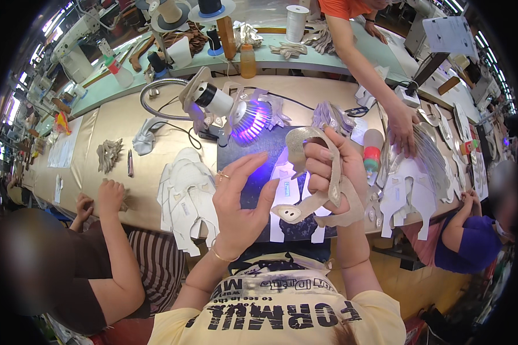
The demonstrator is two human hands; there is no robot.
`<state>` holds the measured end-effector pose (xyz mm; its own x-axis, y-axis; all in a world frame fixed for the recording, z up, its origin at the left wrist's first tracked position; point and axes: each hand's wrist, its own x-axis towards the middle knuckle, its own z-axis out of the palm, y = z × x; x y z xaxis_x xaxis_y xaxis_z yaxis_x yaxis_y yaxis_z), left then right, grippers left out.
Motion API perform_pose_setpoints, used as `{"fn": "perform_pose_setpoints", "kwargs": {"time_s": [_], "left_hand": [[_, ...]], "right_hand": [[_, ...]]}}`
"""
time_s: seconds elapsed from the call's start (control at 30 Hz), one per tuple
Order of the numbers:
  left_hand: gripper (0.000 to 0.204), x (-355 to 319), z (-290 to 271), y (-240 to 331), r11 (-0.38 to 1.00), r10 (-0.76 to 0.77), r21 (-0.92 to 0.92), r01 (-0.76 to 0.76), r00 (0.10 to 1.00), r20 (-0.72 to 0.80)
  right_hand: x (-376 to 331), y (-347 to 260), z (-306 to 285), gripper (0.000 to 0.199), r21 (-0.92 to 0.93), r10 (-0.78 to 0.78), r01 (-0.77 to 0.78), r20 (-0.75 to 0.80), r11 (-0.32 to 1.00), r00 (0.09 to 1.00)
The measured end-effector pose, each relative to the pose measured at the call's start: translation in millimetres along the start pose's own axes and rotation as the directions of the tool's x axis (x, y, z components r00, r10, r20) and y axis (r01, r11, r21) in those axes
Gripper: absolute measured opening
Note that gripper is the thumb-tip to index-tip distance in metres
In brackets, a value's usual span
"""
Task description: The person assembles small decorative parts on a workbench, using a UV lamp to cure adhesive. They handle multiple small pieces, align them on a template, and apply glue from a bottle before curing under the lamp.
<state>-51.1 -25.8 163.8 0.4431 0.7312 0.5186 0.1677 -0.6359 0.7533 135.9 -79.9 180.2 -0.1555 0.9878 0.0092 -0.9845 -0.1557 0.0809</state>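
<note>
My right hand [342,169] is closed around a beige, glittery shoe-upper piece [300,140]. Its strap hangs down and curls left, ending in a rounded tab with small holes. Facing it is my left hand [243,198], empty, the fingers spread and a ring and bracelet showing. Beneath both hands a white cut-out shoe piece [285,179] lies on a dark board [231,156], lit violet by a lamp [251,119]. My right hand partly covers that white piece.
White cut pieces [184,178] are stacked left of the board, more pale pieces [398,192] right. A red-and-green-capped bottle [372,150] lies nearby. From across the table, another person's hand [404,129] reaches onto the right pile. Co-workers sit on both sides.
</note>
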Motion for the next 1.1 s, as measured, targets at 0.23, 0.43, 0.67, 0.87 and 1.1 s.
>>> {"fn": "perform_pose_setpoints", "kwargs": {"time_s": [0.23,0.43,0.67,0.87,1.1], "left_hand": [[0.036,8,9,-9,0.628,-0.178,-0.548,0.552,0.788,0.589],[0.042,15,-21,0,0.378,-0.126,-0.572,0.728,0.653,0.747],[0.043,15,-24,9,0.357,-0.054,-0.580,0.732,0.636,0.770],[0.044,15,-24,7,0.237,-0.017,-0.613,0.754,0.634,0.773],[0.046,16,-25,7,0.238,0.002,-0.620,0.748,0.637,0.770]], "right_hand": [[2,7,2,0.035,-0.093,0.103,-0.102,0.006,0.990,0.995],[-15,-1,14,0.029,-0.445,-0.155,0.092,-0.107,0.891,0.982],[-14,2,18,0.033,-0.427,-0.176,0.098,-0.146,0.899,0.974],[-13,2,17,0.036,-0.411,-0.185,0.107,-0.156,0.905,0.970],[-10,2,18,0.040,-0.393,-0.168,0.097,-0.151,0.915,0.974]]}}
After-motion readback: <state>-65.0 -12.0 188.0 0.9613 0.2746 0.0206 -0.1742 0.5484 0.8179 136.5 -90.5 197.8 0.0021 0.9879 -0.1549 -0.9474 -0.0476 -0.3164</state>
